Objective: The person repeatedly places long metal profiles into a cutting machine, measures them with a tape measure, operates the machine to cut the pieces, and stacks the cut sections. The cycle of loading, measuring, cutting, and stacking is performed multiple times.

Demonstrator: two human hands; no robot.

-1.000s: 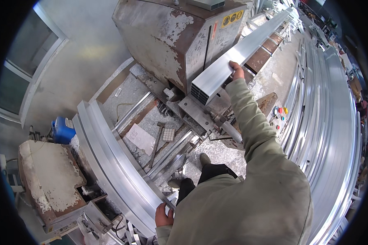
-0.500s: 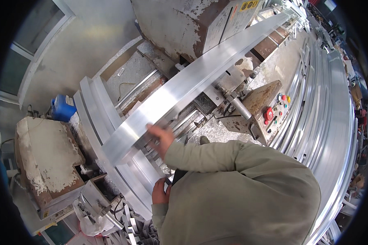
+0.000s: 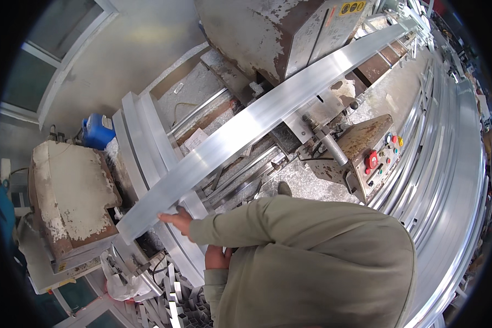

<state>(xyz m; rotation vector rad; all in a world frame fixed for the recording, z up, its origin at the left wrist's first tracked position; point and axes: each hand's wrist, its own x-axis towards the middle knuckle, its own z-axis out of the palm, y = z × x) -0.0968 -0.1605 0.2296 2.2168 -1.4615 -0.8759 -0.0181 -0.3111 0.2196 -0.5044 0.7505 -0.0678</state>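
Note:
A long, flat silver aluminium profile (image 3: 240, 120) lies diagonally across the machine, its near end jutting out at the lower left. My right hand (image 3: 179, 221) reaches across my body and grips the profile's near side, close to that end; one finger points along the edge. Close to my body, my left hand (image 3: 217, 257) is curled closed, mostly behind the sleeve. What it holds, if anything, is hidden. Under the profile, several shorter aluminium profiles (image 3: 142, 134) lie crosswise.
A worn machine housing (image 3: 74, 191) stands at left beside a blue jug (image 3: 98, 131); a larger housing (image 3: 246, 35) is at the back. A control box (image 3: 361, 158) with coloured buttons stands right of centre. Long profiles (image 3: 454, 180) fill the right side. Offcuts (image 3: 186, 298) are piled below.
The long profile has slid toward the lower left, its end now nearer the left housing. My right hand has moved the same way along its edge. My left hand stays near my body.

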